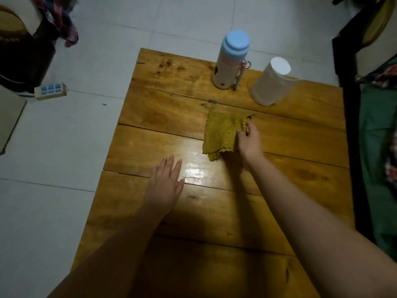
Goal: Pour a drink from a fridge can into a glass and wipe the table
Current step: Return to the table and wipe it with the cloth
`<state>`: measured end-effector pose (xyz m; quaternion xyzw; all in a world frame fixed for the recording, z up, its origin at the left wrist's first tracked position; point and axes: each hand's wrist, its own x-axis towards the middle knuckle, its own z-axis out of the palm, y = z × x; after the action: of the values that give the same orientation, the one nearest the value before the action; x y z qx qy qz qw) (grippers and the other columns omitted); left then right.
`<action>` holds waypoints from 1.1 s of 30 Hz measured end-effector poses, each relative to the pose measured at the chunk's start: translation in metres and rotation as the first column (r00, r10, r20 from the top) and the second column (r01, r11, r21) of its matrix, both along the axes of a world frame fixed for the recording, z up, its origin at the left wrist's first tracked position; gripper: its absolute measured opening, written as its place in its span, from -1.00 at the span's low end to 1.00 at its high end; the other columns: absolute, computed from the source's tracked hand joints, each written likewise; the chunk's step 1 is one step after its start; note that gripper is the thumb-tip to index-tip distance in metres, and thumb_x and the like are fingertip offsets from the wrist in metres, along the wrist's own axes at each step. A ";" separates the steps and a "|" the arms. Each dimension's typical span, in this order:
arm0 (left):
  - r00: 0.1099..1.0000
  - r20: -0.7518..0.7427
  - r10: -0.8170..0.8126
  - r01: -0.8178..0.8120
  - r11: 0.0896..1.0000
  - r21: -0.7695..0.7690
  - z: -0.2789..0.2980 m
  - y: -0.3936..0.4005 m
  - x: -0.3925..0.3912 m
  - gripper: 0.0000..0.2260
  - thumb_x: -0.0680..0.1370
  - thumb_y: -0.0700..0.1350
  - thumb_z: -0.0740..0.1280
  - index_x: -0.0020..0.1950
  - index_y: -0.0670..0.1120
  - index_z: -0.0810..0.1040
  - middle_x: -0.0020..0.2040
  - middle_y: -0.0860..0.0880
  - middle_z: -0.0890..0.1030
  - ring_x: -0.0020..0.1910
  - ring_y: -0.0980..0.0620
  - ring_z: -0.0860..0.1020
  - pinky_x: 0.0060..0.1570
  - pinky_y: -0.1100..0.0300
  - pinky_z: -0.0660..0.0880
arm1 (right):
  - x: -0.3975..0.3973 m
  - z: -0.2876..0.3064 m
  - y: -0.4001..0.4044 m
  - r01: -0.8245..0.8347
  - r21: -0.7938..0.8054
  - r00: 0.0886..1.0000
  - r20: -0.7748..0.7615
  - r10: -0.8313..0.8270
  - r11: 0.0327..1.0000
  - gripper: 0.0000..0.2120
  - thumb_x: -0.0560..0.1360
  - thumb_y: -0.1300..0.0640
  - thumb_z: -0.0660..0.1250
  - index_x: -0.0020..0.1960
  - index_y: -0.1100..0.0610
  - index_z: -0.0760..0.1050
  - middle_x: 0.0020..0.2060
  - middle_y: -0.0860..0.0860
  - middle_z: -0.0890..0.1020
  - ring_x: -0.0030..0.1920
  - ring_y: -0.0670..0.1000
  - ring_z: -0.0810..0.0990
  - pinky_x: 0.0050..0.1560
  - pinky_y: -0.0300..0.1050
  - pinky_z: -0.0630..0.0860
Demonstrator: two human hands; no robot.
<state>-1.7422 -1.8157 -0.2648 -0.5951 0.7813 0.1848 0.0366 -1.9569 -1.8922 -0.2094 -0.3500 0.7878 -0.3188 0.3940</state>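
- Overhead, looking down on a plank-topped wooden table (150,117) standing on a pale tiled floor (64,147), with a glare patch just left of centre.
- Far left of the table, on the floor: a white power strip (50,91) with blue sockets, lying flat beside dark furniture (23,59) draped with a plaid cloth (64,24).
- At the table's left side: left hand (164,186), palm down, fingers straight and together, resting flat on the boards and grasping nothing.
- Right of the glare, near the table's middle: a yellow textured wiping cloth (221,134), spread on the boards with its near edge frayed and curled.
- At the cloth's right edge: right hand (250,140), fingers curled, pinching a bunched fold of the fabric while the rest lies on the table.
- Toward the table's far edge, beyond the cloth: an upright cream flask (231,61) with a light blue cap and a small strap on its right side.
- Just right of the flask, apart from it: a white cylindrical container (270,82) with a white lid, standing upright.
- Beyond the table's right edge: a dark frame (350,125) and green fabric (378,147).
- No can or glass in view.
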 end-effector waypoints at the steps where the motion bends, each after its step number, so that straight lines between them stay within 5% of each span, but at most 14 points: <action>1: 1.000 0.013 -0.013 0.013 1.000 0.015 0.002 0.012 -0.007 -0.49 0.52 0.07 0.01 0.38 -0.14 0.37 0.36 -0.20 0.42 0.35 -0.20 0.38 0.29 -0.12 0.30 | -0.009 -0.001 0.015 0.010 0.009 1.000 0.000 -0.010 1.000 -0.60 0.58 0.25 0.12 0.41 0.17 0.24 0.30 0.14 0.43 0.28 0.13 0.41 0.32 0.05 0.35; 18: 0.994 0.104 -0.044 0.045 0.999 -0.003 -0.010 0.158 -0.061 -0.51 0.54 0.07 -0.01 0.39 -0.12 0.33 0.41 -0.20 0.36 0.40 -0.18 0.31 0.33 -0.12 0.26 | -0.131 -0.028 0.215 -0.008 0.095 0.992 -0.121 0.019 0.995 -0.60 0.59 0.24 0.12 0.42 0.20 0.24 0.38 0.13 0.36 0.38 0.12 0.31 0.34 -0.07 0.23; 23: 0.992 0.123 -0.039 0.044 0.998 -0.043 -0.015 0.163 -0.057 -0.51 0.54 0.07 -0.01 0.41 -0.10 0.32 0.42 -0.19 0.34 0.41 -0.18 0.29 0.35 -0.10 0.19 | -0.138 -0.037 0.235 -0.020 0.167 0.967 -0.246 0.061 0.986 -0.64 0.56 0.20 0.19 0.34 0.21 0.33 0.15 0.23 0.55 0.13 0.23 0.52 0.12 0.08 0.44; 26: 0.994 0.103 -0.035 0.041 0.998 -0.051 -0.017 0.164 -0.054 -0.50 0.55 0.09 -0.03 0.42 -0.08 0.30 0.44 -0.17 0.32 0.43 -0.18 0.25 0.36 -0.12 0.18 | -0.131 -0.033 0.235 0.002 0.206 0.886 -0.454 0.094 0.978 -0.64 0.54 0.13 0.22 0.29 0.20 0.31 0.16 0.21 0.53 0.14 0.24 0.50 0.09 0.14 0.46; 29: 0.995 0.090 -0.038 0.045 0.996 -0.082 -0.022 0.165 -0.052 -0.51 0.55 0.10 -0.03 0.43 -0.07 0.29 0.44 -0.16 0.31 0.44 -0.17 0.23 0.36 -0.13 0.17 | -0.121 -0.033 0.234 -0.159 0.128 0.692 -0.693 0.202 0.979 -0.55 0.53 0.11 0.22 0.38 0.17 0.25 0.34 0.17 0.36 0.35 0.18 0.30 0.32 0.12 0.28; 33: 0.996 0.075 -0.047 0.056 0.992 -0.114 -0.027 0.168 -0.050 -0.52 0.56 0.09 -0.02 0.44 -0.06 0.26 0.46 -0.15 0.28 0.46 -0.14 0.19 0.38 -0.11 0.12 | -0.108 -0.048 0.217 -0.451 0.164 0.596 -0.676 0.433 0.877 -0.54 0.59 0.03 0.11 0.46 0.03 0.16 0.49 0.08 0.14 0.49 0.13 0.01 0.45 0.08 -0.02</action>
<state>-1.7919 -1.6482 -0.2922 -0.5821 0.8040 0.1164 0.0349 -2.0654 -1.6757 -0.2570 -0.6320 0.7610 -0.0655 0.1312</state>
